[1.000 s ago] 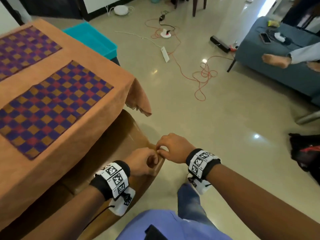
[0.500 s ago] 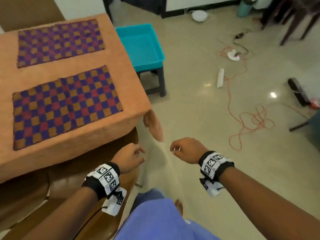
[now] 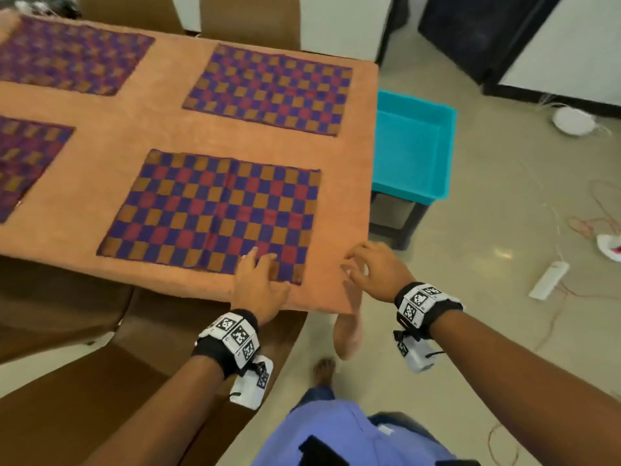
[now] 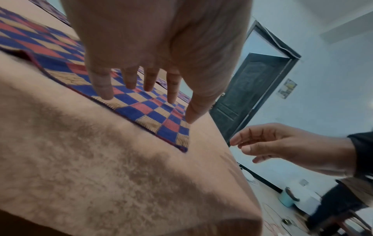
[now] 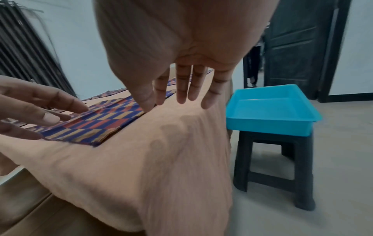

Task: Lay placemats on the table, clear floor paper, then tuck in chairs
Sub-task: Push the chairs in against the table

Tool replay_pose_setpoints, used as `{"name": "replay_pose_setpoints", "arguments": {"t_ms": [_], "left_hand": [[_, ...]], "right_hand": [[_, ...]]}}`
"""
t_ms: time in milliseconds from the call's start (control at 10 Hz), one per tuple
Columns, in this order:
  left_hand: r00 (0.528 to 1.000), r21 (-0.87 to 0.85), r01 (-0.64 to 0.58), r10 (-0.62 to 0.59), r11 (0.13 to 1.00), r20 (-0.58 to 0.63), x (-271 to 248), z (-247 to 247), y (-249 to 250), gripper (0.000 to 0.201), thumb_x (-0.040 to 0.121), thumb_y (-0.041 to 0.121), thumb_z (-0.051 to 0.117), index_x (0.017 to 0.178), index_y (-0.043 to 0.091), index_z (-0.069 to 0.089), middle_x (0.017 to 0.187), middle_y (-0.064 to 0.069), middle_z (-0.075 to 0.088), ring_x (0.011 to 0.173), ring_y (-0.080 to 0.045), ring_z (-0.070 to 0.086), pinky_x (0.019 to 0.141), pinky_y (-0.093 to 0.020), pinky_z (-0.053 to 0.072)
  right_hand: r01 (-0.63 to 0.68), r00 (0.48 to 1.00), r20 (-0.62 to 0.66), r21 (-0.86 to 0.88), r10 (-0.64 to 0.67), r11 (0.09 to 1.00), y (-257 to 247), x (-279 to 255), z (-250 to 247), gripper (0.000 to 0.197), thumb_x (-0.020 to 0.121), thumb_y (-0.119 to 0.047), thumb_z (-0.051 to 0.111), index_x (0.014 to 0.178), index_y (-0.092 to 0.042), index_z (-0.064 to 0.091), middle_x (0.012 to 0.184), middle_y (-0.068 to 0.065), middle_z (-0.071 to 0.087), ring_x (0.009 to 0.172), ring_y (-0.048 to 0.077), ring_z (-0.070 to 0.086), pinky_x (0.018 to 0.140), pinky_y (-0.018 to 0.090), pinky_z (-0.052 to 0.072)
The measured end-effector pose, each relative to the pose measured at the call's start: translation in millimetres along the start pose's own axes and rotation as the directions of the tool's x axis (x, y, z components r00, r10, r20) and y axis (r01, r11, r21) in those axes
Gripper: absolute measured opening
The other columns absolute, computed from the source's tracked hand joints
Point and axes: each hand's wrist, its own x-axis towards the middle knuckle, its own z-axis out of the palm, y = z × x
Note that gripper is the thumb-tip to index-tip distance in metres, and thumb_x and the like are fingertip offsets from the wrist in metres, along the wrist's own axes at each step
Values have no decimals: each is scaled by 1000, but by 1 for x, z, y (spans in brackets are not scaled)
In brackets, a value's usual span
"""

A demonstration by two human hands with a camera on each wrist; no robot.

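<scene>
Several purple, red and gold checkered placemats lie on the orange tablecloth (image 3: 342,203). My left hand (image 3: 258,277) rests flat on the near right corner of the nearest placemat (image 3: 215,210), fingers (image 4: 101,86) straight and touching the weave (image 4: 141,110). My right hand (image 3: 366,264) hovers over the cloth at the table's near right corner, fingers (image 5: 181,89) loosely spread and holding nothing. A brown wooden chair (image 3: 161,334) sits under the near edge below my left wrist. Two more chair backs (image 3: 248,18) stand at the far side.
A teal tray (image 3: 413,146) sits on a dark stool (image 5: 272,159) right of the table. On the floor to the right lie a white power strip (image 3: 547,280), orange cables (image 3: 591,223) and a white round device (image 3: 573,121). My bare foot (image 3: 324,368) stands by the table corner.
Both hands left the chair back and rose to the table's near right corner. The left hand now lies on the nearest placemat. The view lifted from the floor to the tabletop.
</scene>
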Motion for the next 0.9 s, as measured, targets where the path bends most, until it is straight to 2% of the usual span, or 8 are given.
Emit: {"name": "replay_pose_setpoints", "arguments": {"t_ms": [100,200,300,400,500,600,700,900], "left_hand": [[994,-8,98,-98,995,-54,12,-4,3,68,80,34,67,141,23,39,159,-10,16,146,-33,11,114,-53,25],[980,6,185,-183,983,-82,25,-3,4,73,81,38,65,145,25,31,161,-6,9,147,-31,5,112,-58,26],[960,31,260,-255,965,-113,34,6,12,83,81,43,64,149,28,20,162,-3,1,148,-29,2,112,-58,26],[941,86,328,-318,941,-114,38,19,25,87,81,49,62,150,32,12,162,0,-5,148,-28,-3,113,-58,23],[917,34,393,-390,919,-79,41,30,32,85,82,51,60,151,33,12,162,-1,-2,148,-28,-3,115,-57,20],[911,101,412,-406,906,-77,38,41,31,80,84,52,55,151,32,15,162,-3,0,148,-29,-1,118,-53,13],[917,126,395,-384,910,-107,35,42,32,76,84,53,54,149,31,21,162,-4,5,148,-29,3,117,-52,14],[921,125,371,-348,920,-174,49,11,18,68,79,55,55,139,30,37,148,-3,36,140,-27,27,107,-55,32]], "right_hand": [[81,996,27,-26,-80,996,2,46,-10,45,85,-41,60,125,-22,58,134,7,53,123,29,48,104,39,38],[171,983,80,-81,-165,982,9,92,-10,66,80,-59,53,137,-25,48,151,11,38,142,30,31,115,44,28],[249,966,99,-96,-239,964,9,131,-8,75,79,-68,49,144,-31,40,158,10,27,147,31,18,119,49,20],[274,958,117,-98,-262,957,3,157,-12,77,81,-66,55,147,-31,36,161,8,18,149,31,11,119,51,19],[272,956,146,-107,-255,956,3,170,-13,79,82,-69,53,149,-35,29,163,4,10,150,27,3,119,54,15],[302,944,198,-201,-263,932,4,171,-6,82,81,-77,40,150,-39,21,163,1,4,150,24,-1,119,54,5],[306,946,188,-246,-265,920,4,168,-1,81,81,-79,32,151,-39,17,163,1,2,150,25,-2,120,54,1],[288,955,141,-234,-261,929,-9,179,-13,81,77,-79,42,145,-36,32,162,1,15,149,25,11,117,56,15]]}}
